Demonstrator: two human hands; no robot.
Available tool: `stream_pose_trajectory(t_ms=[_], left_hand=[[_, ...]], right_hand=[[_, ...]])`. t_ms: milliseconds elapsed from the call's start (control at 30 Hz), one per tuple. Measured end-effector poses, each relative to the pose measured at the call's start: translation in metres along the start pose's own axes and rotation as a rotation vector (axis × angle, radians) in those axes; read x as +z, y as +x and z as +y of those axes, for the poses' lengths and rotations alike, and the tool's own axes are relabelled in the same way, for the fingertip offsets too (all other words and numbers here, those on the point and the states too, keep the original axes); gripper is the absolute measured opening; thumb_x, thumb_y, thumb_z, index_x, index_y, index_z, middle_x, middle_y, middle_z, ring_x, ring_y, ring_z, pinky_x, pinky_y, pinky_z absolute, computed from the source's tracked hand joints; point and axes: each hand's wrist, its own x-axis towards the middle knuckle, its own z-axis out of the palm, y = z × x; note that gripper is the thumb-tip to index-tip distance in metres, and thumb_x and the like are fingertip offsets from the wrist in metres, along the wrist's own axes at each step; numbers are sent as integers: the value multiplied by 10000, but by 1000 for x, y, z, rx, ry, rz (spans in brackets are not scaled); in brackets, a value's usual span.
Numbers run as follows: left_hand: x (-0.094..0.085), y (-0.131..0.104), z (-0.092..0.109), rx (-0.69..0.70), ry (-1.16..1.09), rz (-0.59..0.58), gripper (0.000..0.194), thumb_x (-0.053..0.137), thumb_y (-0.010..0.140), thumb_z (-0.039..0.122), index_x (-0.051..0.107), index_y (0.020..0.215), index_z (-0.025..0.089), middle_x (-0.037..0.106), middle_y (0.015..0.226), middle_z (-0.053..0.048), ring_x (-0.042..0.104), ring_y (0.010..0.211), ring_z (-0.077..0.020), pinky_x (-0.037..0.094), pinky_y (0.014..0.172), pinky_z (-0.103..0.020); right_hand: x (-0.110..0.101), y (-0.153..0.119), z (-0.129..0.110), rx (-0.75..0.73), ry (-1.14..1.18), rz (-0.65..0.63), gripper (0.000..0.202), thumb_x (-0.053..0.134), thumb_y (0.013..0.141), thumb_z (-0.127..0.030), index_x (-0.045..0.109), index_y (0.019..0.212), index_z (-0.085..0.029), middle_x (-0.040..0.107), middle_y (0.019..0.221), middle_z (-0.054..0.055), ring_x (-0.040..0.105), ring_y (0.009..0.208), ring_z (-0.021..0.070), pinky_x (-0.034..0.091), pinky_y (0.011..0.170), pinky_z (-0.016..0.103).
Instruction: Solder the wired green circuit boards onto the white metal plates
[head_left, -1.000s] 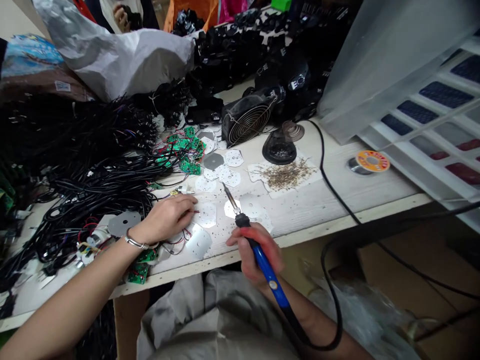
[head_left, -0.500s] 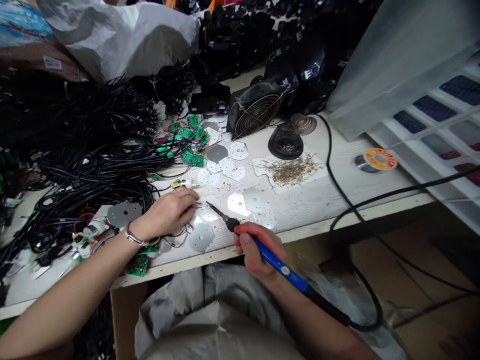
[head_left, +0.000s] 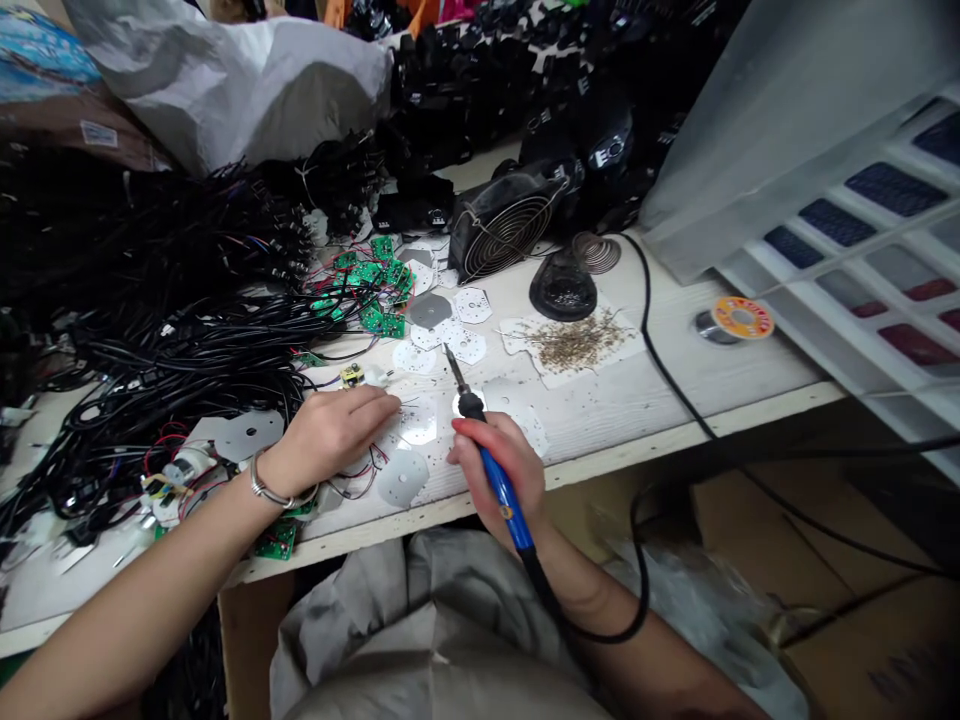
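Note:
My right hand [head_left: 501,465] grips a blue soldering iron [head_left: 504,492], its tip pointing away from me above white round boards [head_left: 466,345]. On the left, my left hand [head_left: 337,428] is closed low over the table, fingers together. Thin wire ends [head_left: 409,404] stick out past its fingertips, over a pale plate [head_left: 418,420]; the grip itself is mostly hidden. Just beyond that hand lies a white motor with a yellow part [head_left: 352,375]. A grey plate with cut corners [head_left: 403,478] lies near the table's front edge, and red and black wires [head_left: 366,474] curl beside it.
Black cables [head_left: 217,345] and green circuit boards [head_left: 382,322] crowd the left. Behind stands a fan with a wire guard [head_left: 504,240]. An iron stand [head_left: 562,290], a debris-covered sponge [head_left: 574,342] and a solder spool [head_left: 735,320] are to the right. The iron's cord [head_left: 667,385] crosses the table edge.
My right hand has turned the soldering iron more upright and swung its tip away from the left hand, farther back and to the right. The left hand has stayed nearly in place.

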Motion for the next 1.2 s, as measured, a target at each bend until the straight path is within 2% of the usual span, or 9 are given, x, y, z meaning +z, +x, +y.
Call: stream_pose_trajectory(t_ms=[100, 167, 367, 500, 700, 800, 933, 1100, 1200], left_hand=[[1, 3, 1, -56, -69, 5, 223, 458, 941, 229, 666, 1002, 176, 711, 833, -53, 660, 726, -115, 523, 656, -194], [1, 4, 1, -65, -43, 7, 227, 451, 936, 228, 668, 980, 177, 702, 800, -43, 642, 680, -105, 504, 621, -186], [2, 4, 0, 2, 103, 35, 219, 453, 941, 249, 655, 899, 177, 652, 704, -22, 560, 571, -96, 391, 501, -198], [2, 5, 0, 39, 158, -56, 246, 434, 951, 252, 640, 832, 185, 582, 626, 5, 474, 502, -86, 336, 470, -218], [1, 5, -3, 168, 213, -201, 272, 377, 964, 174, 637, 885, 177, 597, 663, -4, 493, 519, -95, 347, 473, -233], [1, 5, -3, 203, 245, -255, 265, 379, 967, 171, 637, 908, 169, 613, 672, -10, 513, 527, -98, 355, 479, -233], [2, 4, -3, 251, 296, -252, 246, 391, 964, 158, 629, 901, 154, 638, 693, -13, 532, 532, -105, 357, 484, -244], [2, 4, -3, 240, 295, -288, 242, 395, 954, 139, 616, 858, 157, 648, 710, -16, 524, 529, -102, 343, 481, -243], [2, 4, -2, 266, 308, -271, 238, 406, 941, 119, 611, 826, 154, 637, 692, -17, 515, 519, -109, 338, 473, -249]], right_hand=[[1, 0, 0, -17, -41, -6, 176, 557, 898, -133, 639, 1027, -222, 575, 829, 19, 629, 656, 112, 529, 566, 219], [2, -3, 1, -36, -46, 0, 184, 556, 898, -132, 632, 1036, -226, 576, 829, 23, 632, 679, 119, 527, 560, 218], [1, -7, 2, -31, -21, 11, 194, 549, 893, -110, 628, 1030, -222, 585, 818, 26, 638, 715, 137, 532, 588, 241], [0, -5, 2, -63, -6, 25, 197, 541, 887, -101, 626, 1022, -216, 603, 785, 22, 634, 690, 140, 532, 604, 258], [-2, -4, -1, -112, 65, 51, 217, 537, 877, -84, 622, 1031, -212, 652, 735, 17, 639, 659, 148, 542, 614, 281], [-5, -8, -1, -69, 120, 50, 188, 546, 880, -115, 632, 1013, -215, 668, 728, 12, 646, 625, 144, 547, 590, 280], [-9, -14, 2, 67, 185, 70, 116, 549, 896, -213, 665, 905, -222, 657, 645, -5, 661, 603, 155, 542, 537, 271], [-11, -13, 4, 175, 213, 49, 157, 545, 901, -286, 679, 851, -222, 648, 600, -1, 675, 623, 173, 529, 497, 263], [-11, -11, 3, 201, 212, 7, 178, 538, 906, -297, 685, 843, -218, 646, 592, 1, 669, 612, 167, 522, 490, 255]])
